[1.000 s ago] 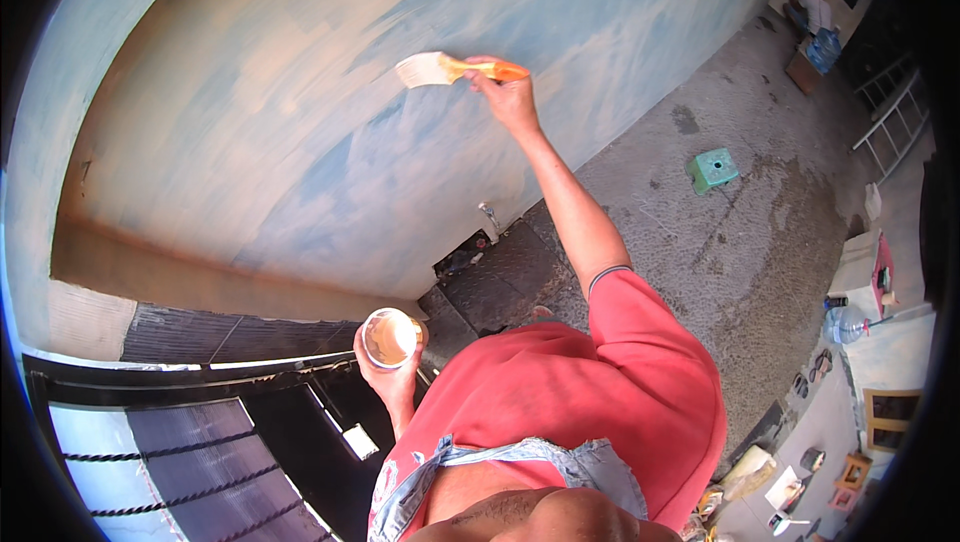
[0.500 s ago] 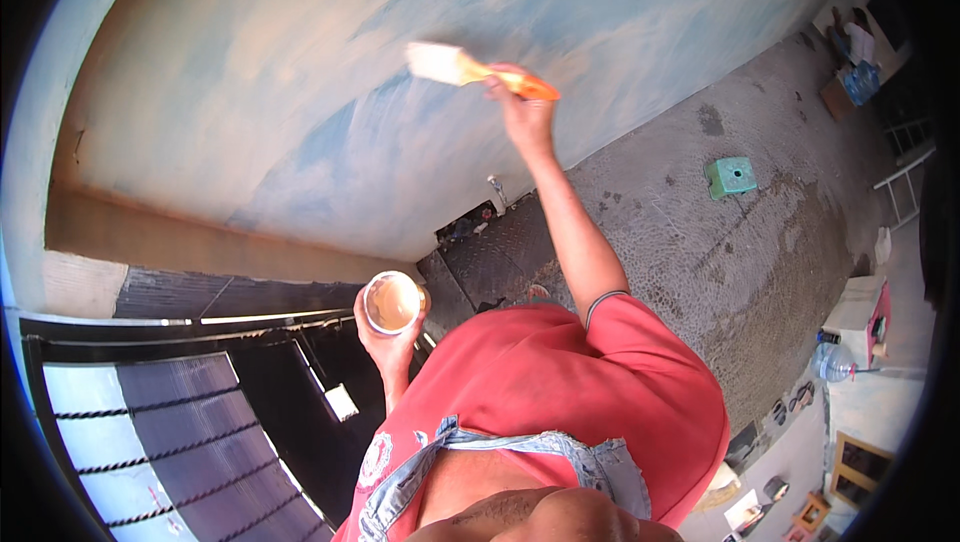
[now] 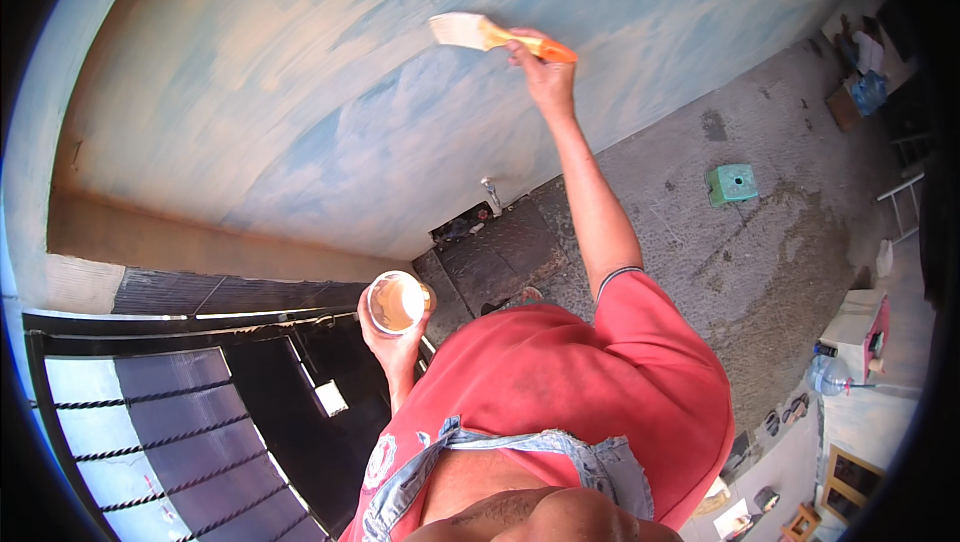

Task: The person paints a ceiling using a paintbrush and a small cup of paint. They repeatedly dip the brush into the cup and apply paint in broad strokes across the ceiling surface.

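Observation:
Raised in front of me, my right hand (image 3: 545, 72) grips a wide paintbrush (image 3: 500, 35) by its orange handle. Its pale, flat bristles point left and lie against or just off the wall (image 3: 350, 137), which is streaked in blue, white and peach; I cannot tell whether they touch. Close to my body at the lower left, my left hand (image 3: 393, 350) is wrapped round a white paint cup (image 3: 396, 303). Peach-coloured paint shows inside the cup.
A barred window (image 3: 170, 432) is at the lower left. From the wall's foot sticks a small pipe (image 3: 490, 192). A green stool (image 3: 733, 184) stands on the rough grey floor (image 3: 690, 272). Far right, another person (image 3: 864, 50) is near a blue water bottle (image 3: 869, 92).
My right hand and the paintbrush have moved up and to the right along the wall. My left hand still holds the cup, which is tilted slightly differently.

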A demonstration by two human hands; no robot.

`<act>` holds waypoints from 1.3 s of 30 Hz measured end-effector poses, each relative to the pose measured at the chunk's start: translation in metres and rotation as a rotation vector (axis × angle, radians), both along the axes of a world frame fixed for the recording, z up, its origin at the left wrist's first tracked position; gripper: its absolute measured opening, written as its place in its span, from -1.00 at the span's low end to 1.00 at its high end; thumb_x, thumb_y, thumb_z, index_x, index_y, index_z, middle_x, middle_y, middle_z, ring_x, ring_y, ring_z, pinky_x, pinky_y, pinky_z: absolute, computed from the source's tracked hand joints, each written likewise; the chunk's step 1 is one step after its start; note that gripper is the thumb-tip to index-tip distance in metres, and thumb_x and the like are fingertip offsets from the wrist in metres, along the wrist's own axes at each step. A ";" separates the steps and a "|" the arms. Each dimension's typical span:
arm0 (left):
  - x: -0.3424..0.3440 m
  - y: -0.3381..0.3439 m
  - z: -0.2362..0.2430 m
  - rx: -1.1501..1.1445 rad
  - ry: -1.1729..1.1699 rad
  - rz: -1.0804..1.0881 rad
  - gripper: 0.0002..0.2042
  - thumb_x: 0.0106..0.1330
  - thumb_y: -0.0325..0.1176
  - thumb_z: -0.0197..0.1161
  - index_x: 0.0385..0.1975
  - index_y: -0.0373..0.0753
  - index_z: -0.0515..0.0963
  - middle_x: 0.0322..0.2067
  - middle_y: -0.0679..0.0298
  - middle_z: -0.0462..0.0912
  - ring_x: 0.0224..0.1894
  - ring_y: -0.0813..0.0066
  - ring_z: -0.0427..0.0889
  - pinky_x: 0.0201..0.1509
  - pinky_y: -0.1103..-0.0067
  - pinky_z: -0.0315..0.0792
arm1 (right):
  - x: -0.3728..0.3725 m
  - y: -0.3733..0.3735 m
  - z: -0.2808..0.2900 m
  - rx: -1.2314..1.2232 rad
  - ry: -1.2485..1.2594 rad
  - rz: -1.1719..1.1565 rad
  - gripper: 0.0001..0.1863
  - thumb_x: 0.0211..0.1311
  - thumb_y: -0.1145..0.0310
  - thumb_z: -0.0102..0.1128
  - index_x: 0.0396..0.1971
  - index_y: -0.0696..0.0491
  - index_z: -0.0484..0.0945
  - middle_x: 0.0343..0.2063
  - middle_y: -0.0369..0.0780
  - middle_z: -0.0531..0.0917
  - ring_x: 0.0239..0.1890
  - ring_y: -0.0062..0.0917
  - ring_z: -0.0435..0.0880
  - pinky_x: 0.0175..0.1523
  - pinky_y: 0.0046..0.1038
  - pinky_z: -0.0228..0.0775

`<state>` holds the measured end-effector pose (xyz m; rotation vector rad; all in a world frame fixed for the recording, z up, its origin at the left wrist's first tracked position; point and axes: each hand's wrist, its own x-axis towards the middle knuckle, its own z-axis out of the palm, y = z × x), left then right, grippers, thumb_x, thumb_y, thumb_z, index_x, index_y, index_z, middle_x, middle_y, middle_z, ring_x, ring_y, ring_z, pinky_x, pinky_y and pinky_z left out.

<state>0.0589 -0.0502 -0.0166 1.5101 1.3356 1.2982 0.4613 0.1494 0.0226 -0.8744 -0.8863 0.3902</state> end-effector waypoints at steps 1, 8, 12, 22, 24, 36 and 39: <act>0.002 -0.001 0.000 0.000 -0.008 -0.012 -0.14 -0.16 -0.39 0.72 0.23 -0.31 0.39 0.07 0.17 0.60 0.14 0.35 0.60 0.29 0.40 0.46 | 0.019 -0.003 -0.001 -0.002 -0.016 -0.042 -0.76 0.38 0.43 0.34 -0.03 0.21 0.67 -0.22 -0.23 0.75 -0.24 -0.63 0.73 -0.16 -0.56 0.67; 0.014 -0.007 -0.001 0.004 0.003 -0.014 -0.12 -0.16 -0.36 0.73 0.24 -0.31 0.38 0.09 0.16 0.59 0.16 0.35 0.58 0.30 0.40 0.45 | 0.108 -0.029 0.000 -0.011 0.041 -0.286 -0.77 0.35 0.45 0.35 -0.07 0.23 0.69 -0.28 -0.24 0.74 -0.27 -0.67 0.69 -0.16 -0.56 0.65; 0.021 -0.007 -0.003 -0.005 0.027 -0.009 -0.11 -0.16 -0.35 0.73 0.25 -0.32 0.37 0.10 0.15 0.58 0.17 0.34 0.58 0.31 0.39 0.44 | 0.078 -0.044 -0.005 0.028 0.074 -0.329 -0.77 0.35 0.44 0.36 -0.07 0.23 0.68 -0.27 -0.25 0.74 -0.28 -0.66 0.68 -0.16 -0.57 0.59; 0.035 -0.002 -0.001 0.008 0.044 -0.060 -0.10 -0.15 -0.30 0.72 0.27 -0.34 0.36 0.10 0.13 0.60 0.17 0.31 0.59 0.32 0.37 0.44 | -0.045 0.003 -0.010 0.013 0.102 0.218 -0.77 0.32 0.43 0.41 -0.08 0.19 0.70 -0.27 -0.30 0.76 -0.31 -0.72 0.68 -0.21 -0.61 0.57; 0.035 -0.001 -0.002 0.014 0.060 -0.057 -0.10 -0.14 -0.30 0.72 0.26 -0.34 0.36 0.09 0.14 0.60 0.17 0.31 0.59 0.32 0.37 0.45 | -0.026 0.011 -0.007 0.018 0.112 0.167 -0.76 0.32 0.42 0.40 -0.08 0.19 0.70 -0.26 -0.29 0.76 -0.30 -0.72 0.68 -0.21 -0.61 0.59; 0.024 0.003 0.003 -0.033 0.079 0.011 -0.09 -0.19 -0.32 0.73 0.25 -0.32 0.37 0.09 0.12 0.63 0.16 0.30 0.62 0.30 0.38 0.47 | 0.131 -0.034 -0.020 0.010 -0.046 -0.443 -0.69 0.42 0.38 0.30 0.01 0.29 0.61 -0.17 -0.14 0.74 -0.18 -0.48 0.78 -0.11 -0.49 0.69; 0.025 0.005 0.011 -0.044 0.106 0.028 -0.10 -0.20 -0.32 0.72 0.24 -0.32 0.39 0.08 0.12 0.65 0.16 0.31 0.64 0.28 0.38 0.49 | 0.098 -0.049 -0.011 -0.002 0.064 -0.445 -0.70 0.45 0.38 0.26 0.01 0.29 0.59 -0.12 -0.11 0.72 -0.14 -0.45 0.78 -0.09 -0.48 0.69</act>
